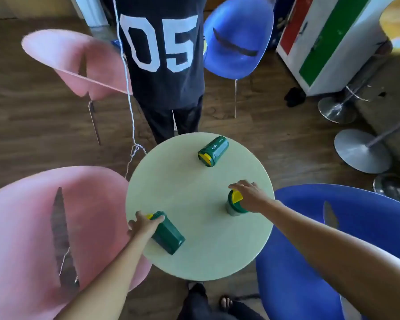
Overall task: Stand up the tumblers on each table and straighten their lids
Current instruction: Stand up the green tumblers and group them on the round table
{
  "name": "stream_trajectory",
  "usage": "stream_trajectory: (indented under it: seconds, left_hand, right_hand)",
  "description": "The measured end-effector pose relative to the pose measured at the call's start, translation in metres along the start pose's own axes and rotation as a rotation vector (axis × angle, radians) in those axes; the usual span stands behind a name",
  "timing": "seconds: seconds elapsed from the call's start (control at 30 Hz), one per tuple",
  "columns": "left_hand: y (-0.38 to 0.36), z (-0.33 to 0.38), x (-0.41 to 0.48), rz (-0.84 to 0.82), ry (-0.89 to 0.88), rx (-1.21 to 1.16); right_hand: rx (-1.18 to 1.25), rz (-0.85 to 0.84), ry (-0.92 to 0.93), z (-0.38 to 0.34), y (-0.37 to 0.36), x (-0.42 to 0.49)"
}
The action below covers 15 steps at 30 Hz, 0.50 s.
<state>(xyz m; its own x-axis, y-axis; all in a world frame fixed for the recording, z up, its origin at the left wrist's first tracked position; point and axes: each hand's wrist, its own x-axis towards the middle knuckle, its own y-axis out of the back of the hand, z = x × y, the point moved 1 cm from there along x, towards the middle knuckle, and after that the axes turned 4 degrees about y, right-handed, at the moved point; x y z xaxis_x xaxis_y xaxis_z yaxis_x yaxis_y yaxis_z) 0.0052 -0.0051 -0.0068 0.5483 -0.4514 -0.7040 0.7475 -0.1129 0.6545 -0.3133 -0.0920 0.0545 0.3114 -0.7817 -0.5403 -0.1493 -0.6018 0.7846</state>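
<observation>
Three dark green tumblers with yellow lids are on a round pale green table (194, 195). At the near left one tumbler (169, 234) lies on its side, and my left hand (143, 224) grips its lid end. At the right a second tumbler (233, 204) stands upright; my right hand (249, 195) rests over its yellow lid (235, 196). The third tumbler (214, 150) lies on its side at the far side of the table, its lid facing left, untouched.
A person in a dark shirt marked 05 (164, 54) stands just beyond the table. Pink chairs (44, 227) are on the left, blue chairs (321, 239) on the right. Chrome stool bases (360, 151) and a white cabinet (328, 42) stand at the far right.
</observation>
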Motion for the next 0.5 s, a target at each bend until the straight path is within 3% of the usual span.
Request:
stream_trajectory:
  seconds: [0.17, 0.5]
  left_hand:
    - [-0.006, -0.003, 0.022, -0.226, 0.012, -0.093]
    - [-0.008, -0.007, 0.04, -0.255, 0.072, -0.222]
  right_hand:
    - [-0.022, -0.038, -0.055, 0.001, -0.004, 0.009]
    - [-0.009, -0.123, -0.042, 0.009, 0.003, 0.024]
